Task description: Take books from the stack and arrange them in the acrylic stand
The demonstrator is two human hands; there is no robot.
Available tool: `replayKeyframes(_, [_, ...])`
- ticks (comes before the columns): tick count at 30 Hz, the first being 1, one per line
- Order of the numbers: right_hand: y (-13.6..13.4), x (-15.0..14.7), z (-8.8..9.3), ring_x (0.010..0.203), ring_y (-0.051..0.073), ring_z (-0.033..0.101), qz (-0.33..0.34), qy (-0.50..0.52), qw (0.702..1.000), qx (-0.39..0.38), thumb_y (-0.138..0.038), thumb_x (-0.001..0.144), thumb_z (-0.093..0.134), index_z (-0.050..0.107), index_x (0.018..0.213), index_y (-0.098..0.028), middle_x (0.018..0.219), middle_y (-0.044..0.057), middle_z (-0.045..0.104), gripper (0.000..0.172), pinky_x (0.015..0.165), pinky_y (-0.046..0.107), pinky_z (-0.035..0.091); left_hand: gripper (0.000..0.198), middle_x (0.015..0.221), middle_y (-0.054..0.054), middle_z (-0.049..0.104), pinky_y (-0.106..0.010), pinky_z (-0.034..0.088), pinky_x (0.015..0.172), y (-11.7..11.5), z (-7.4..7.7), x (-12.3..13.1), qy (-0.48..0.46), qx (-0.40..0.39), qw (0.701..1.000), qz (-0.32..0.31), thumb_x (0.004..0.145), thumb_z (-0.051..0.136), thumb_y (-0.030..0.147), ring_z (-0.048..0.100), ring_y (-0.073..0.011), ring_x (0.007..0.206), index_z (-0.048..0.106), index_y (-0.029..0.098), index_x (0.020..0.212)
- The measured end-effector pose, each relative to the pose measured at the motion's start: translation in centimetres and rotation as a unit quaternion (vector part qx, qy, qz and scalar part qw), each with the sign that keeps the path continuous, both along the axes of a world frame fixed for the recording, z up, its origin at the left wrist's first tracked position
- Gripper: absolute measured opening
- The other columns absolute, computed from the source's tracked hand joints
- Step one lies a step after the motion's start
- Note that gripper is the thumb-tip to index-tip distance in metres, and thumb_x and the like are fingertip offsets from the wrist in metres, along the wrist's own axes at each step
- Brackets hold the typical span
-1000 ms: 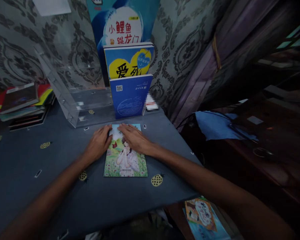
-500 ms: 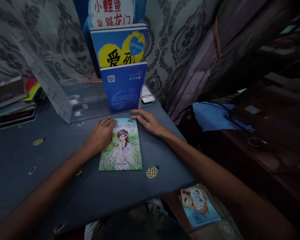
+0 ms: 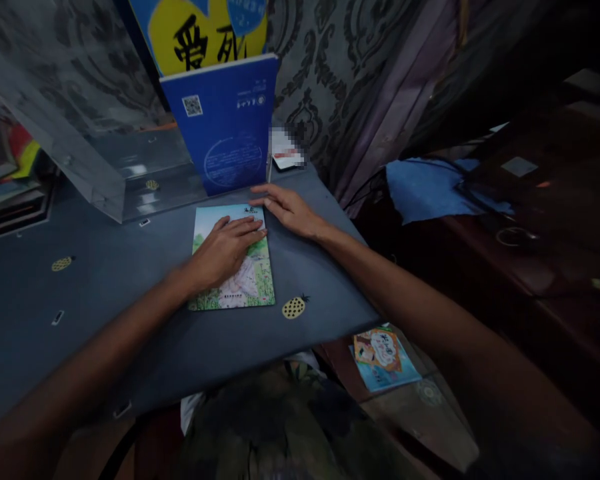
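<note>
A thin illustrated book (image 3: pixel 257 280) lies closed and face up on the table. Across the middle of its cover rests my left hand (image 3: pixel 227 250), fingers stretched out to the right and hiding most of the drawn figure. My right hand (image 3: pixel 290 210) is at the book's upper right corner, fingers extended, with nothing in its grasp. Just beyond the fingertips a blue book (image 3: pixel 225 127) stands upright, its back cover with a QR code facing me. A blue and yellow book (image 3: pixel 205 33) shows behind it.
The clear plastic stand (image 3: pixel 105 187) holds the upright books on the grey table (image 3: pixel 145 320). Stacked books (image 3: pixel 15 200) sit at the left. A white card-like item (image 3: pixel 286 148) lies right of the stand. Below the table's right edge is another book (image 3: pixel 385 360); a blue cloth (image 3: pixel 425 190) hangs farther right.
My left hand has slid from the book's left edge onto the middle of its cover. My right hand stays by the upper right corner. The view has tilted down.
</note>
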State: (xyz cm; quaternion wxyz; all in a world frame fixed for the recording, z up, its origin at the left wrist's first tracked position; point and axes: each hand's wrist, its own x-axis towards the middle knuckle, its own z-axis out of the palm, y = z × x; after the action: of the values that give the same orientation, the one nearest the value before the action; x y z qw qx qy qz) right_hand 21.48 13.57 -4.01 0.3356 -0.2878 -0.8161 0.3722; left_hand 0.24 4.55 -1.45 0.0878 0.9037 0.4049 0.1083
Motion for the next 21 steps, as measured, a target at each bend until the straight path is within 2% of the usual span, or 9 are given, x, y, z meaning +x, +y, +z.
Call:
replayKeyframes(5, [-0.4, 0.1, 0.0, 0.122, 0.025, 0.067, -0.002, -0.020, 0.999, 0.029, -0.037, 0.104, 0.041, 0.054, 0.136, -0.022, 0.127, 0.010, 0.074, 0.038, 0.107, 0.047, 0.049, 0.044, 0.145, -0.010, 0.063, -0.058, 0.031, 0.120, -3.8, 0.8, -0.1, -0.013, 0.002, 0.998, -0.061, 0.100, 0.040, 0.011, 0.051, -0.0255, 0.142, 0.063, 0.021, 0.136])
replayKeyframes(10, [-0.7, -0.1, 0.2, 0.121, 0.025, 0.067, -0.017, -0.034, 0.998, 0.041, -0.036, 0.104, 0.040, 0.055, 0.136, -0.022, 0.128, 0.009, 0.074, 0.038, 0.106, 0.047, 0.049, 0.035, 0.144, -0.011, 0.063, -0.063, 0.034, 0.117, -7.2, 1.7, 0.8, -0.001, 0.011, 0.997, -0.070, 0.104, 0.044, 0.022, 0.052, -0.0284, 0.139, 0.064, 0.021, 0.132])
replayKeyframes(13, [-0.8, -0.1, 0.5, 0.111, 0.023, 0.070, -0.033, -0.034, 0.998, 0.043, -0.035, 0.103, 0.042, 0.056, 0.135, -0.019, 0.119, 0.009, 0.077, 0.039, 0.100, 0.043, 0.052, 0.027, 0.137, -0.012, 0.066, -0.065, 0.036, 0.114, -8.3, 2.2, 1.7, 0.013, 0.029, 0.998, -0.052, 0.103, 0.051, 0.030, 0.053, -0.0314, 0.136, 0.069, 0.019, 0.119])
replayKeyframes(16, [-1.2, -0.1, 1.0, 0.094, 0.022, 0.074, -0.061, -0.029, 0.997, 0.030, -0.033, 0.101, 0.044, 0.058, 0.132, -0.015, 0.105, 0.009, 0.081, 0.039, 0.090, 0.040, 0.054, 0.024, 0.110, -0.010, 0.071, -0.058, 0.045, 0.107, -8.8, 2.5, 1.9, 0.032, 0.048, 0.998, -0.021, 0.102, 0.054, 0.032, 0.063, -0.0294, 0.117, 0.071, 0.018, 0.094])
replayKeyframes(18, [-1.9, -0.1, 1.3, 0.087, 0.021, 0.074, -0.070, -0.019, 0.997, 0.005, -0.032, 0.100, 0.046, 0.060, 0.130, -0.014, 0.096, 0.008, 0.081, 0.038, 0.083, 0.037, 0.055, 0.026, 0.092, -0.009, 0.069, -0.050, 0.053, 0.097, -8.8, 2.6, 1.6, 0.055, 0.072, 0.996, 0.008, 0.100, 0.056, 0.030, 0.066, -0.0273, 0.101, 0.068, 0.017, 0.082])
replayKeyframes(21, [-3.2, 0.0, 1.5, 0.086, 0.021, 0.076, -0.068, 0.002, 0.997, -0.038, -0.034, 0.100, 0.046, 0.063, 0.127, -0.015, 0.091, 0.007, 0.081, 0.037, 0.081, 0.035, 0.056, 0.016, 0.094, -0.012, 0.068, -0.046, 0.056, 0.086, -8.5, 2.8, 1.1, 0.118, 0.110, 0.983, 0.082, 0.097, 0.059, 0.024, 0.065, -0.0294, 0.096, 0.068, 0.015, 0.088])
